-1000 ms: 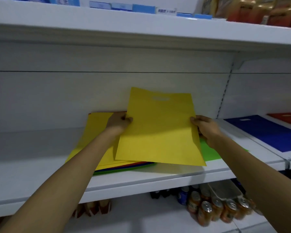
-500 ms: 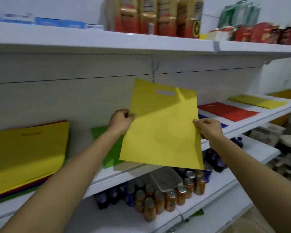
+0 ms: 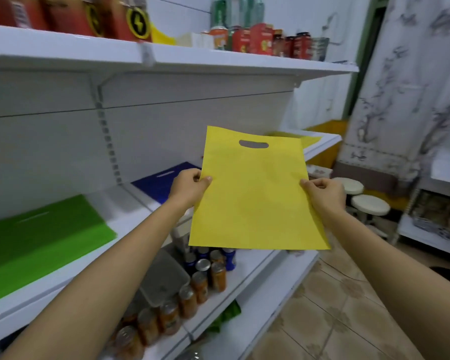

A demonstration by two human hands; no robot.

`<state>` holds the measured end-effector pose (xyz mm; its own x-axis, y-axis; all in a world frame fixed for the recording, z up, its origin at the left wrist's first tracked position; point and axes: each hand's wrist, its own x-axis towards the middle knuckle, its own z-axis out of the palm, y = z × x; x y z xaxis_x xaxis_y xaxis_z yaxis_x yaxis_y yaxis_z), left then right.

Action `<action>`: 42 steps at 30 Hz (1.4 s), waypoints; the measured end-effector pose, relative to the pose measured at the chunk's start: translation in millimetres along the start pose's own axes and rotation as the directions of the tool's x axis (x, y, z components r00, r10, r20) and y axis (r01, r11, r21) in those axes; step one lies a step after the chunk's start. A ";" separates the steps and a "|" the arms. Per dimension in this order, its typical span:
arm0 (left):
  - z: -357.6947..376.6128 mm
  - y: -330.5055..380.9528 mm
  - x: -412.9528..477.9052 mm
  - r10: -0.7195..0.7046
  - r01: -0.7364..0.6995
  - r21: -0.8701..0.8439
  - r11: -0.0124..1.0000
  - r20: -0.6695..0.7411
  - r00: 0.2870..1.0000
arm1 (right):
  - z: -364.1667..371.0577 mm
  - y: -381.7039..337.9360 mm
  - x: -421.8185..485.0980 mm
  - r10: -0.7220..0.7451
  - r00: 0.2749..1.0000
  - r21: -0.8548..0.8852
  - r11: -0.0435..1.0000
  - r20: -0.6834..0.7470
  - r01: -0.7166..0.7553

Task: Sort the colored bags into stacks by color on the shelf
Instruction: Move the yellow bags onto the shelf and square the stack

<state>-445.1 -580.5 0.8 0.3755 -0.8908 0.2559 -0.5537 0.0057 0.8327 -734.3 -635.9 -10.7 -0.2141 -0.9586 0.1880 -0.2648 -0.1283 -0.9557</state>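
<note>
Down low between the person's forearms, a cluster of orange and blue drink cans [image 3: 200,279] sits on the bottom shelf, nothing to do with the job. Up on the left, a flat bright-green fabric bag pile [image 3: 42,237] lies on the white metal shelf [image 3: 130,203]. Out in front, both hands have a flat yellow non-woven bag with a cut-out handle slot [image 3: 255,198]. The left hand [image 3: 190,187] pinches its left edge and the right hand [image 3: 322,194] its right edge, thumbs on top, fingers curled behind. So the bag hangs in the air, tilted, clear of the shelf. A second ago this same bag was just coming off the mixed pile further left. Since then it's been carried right along the shelf, past the green, and that pile has dropped out of view. Behind the left hand lies a dark blue flat bag [image 3: 156,181]. Past the held bag's top corner, at the shelf's far end, a strip of yellow bags [image 3: 311,140] peeks out. My guess: pickup's done, we're mid-carry, and what's left is laying it square on that far yellow stack.
</note>
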 end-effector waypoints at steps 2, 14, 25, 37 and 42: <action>33.0 13.3 9.6 0.022 -0.021 -0.015 1.000 0.045 0.999 | -26.5 12.1 13.9 0.007 0.999 -0.018 1.000 -0.049 -0.008; 220.2 84.8 93.4 0.180 -0.150 -0.120 0.981 0.306 0.935 | -139.9 72.3 115.8 0.068 0.932 -0.116 0.986 -0.355 -0.116; 363.2 142.5 222.4 0.279 -0.206 -0.212 0.955 0.415 0.866 | -179.0 90.4 255.9 0.052 0.848 -0.188 0.966 -0.527 -0.175; 436.0 149.1 307.4 0.244 -0.157 -0.226 0.961 0.435 0.867 | -176.1 114.7 359.2 0.048 0.856 -0.173 0.972 -0.515 -0.159; 466.7 156.0 338.5 0.230 -0.170 -0.177 0.970 0.416 0.880 | -180.9 140.3 417.1 0.074 0.874 -0.145 0.976 -0.481 -0.162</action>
<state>-751.2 -1093.2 -11.9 -0.1064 -0.9715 0.2119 -0.4692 0.2369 0.8507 -1030.8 -1007.7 -25.4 -0.6585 -0.7248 0.2027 -0.3601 0.0669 -0.9305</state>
